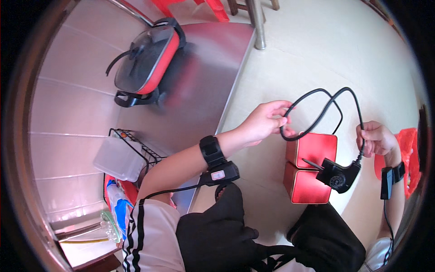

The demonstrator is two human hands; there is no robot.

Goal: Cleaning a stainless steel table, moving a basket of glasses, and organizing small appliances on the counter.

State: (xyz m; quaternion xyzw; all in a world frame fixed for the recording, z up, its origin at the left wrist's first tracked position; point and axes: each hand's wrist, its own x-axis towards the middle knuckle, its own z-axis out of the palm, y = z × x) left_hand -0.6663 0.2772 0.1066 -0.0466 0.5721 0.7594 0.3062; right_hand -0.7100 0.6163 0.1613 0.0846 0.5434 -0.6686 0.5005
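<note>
The job looks partway through, judging by the cord: both hands have it, and it bends into a broad, crossing loop, but nothing ties it.

The cord (346,88) hangs in the air between the hands, above two red boxes (318,147). The left hand (274,119) is partly open, thumb and forefinger lightly closed about one side of the loop, other fingers loose. The right hand (378,138) is more closed, its fingers curled around the cord just above the plug (339,177). The plug dangles below that hand, its metal probe (312,164) pointing left across the boxes; whether it touches them I cannot tell. The cord's far end drops behind the nearer box and is hidden.

The pan (162,63) sits well apart on the surface (206,86), lid on, with the plug away from it. What seems left is gathering the loose loop and settling the plug somewhere.
</note>
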